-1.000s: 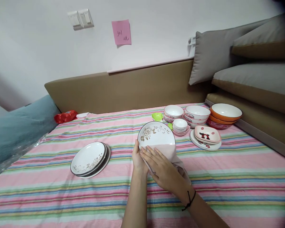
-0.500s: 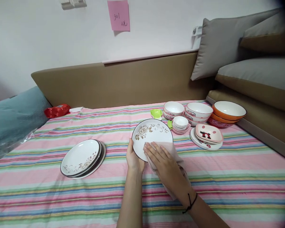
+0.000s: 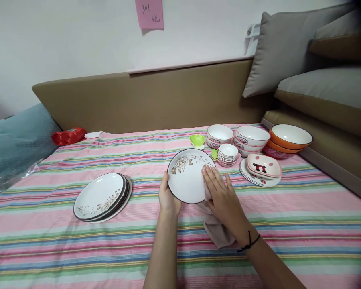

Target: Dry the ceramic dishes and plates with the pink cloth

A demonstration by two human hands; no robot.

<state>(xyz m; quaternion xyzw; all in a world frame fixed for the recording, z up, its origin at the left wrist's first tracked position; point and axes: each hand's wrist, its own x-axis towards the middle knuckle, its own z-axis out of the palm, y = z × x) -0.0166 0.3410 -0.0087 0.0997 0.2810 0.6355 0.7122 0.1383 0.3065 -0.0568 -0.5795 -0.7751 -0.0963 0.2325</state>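
My left hand [image 3: 169,196] grips a white plate [image 3: 186,182] by its lower left edge, thumb on the rim and fingers hidden underneath. The plate has a dark rim and a brown flower pattern, and it is tilted toward me above the cloth-covered surface. A pale pink wiping cloth [image 3: 217,232] is under my right hand [image 3: 222,194], which presses it on the plate's right side with fingers together. Part of the cloth hangs below the hand. Similar flowered plates [image 3: 100,196] lie stacked to the left.
Behind the plate are a green leaf-shaped dish [image 3: 197,140], small white bowls [image 3: 228,151], patterned bowls [image 3: 252,136] and orange bowls [image 3: 291,136]. A rectangular dish [image 3: 264,165] rests on round plates at right. A red package [image 3: 68,137] lies far left, and grey cushions [image 3: 325,88] stand right.
My right hand has slid the cloth rightward across the plate to its right edge, uncovering the plate's lower middle. My left hand keeps its hold. The view has shifted slightly.
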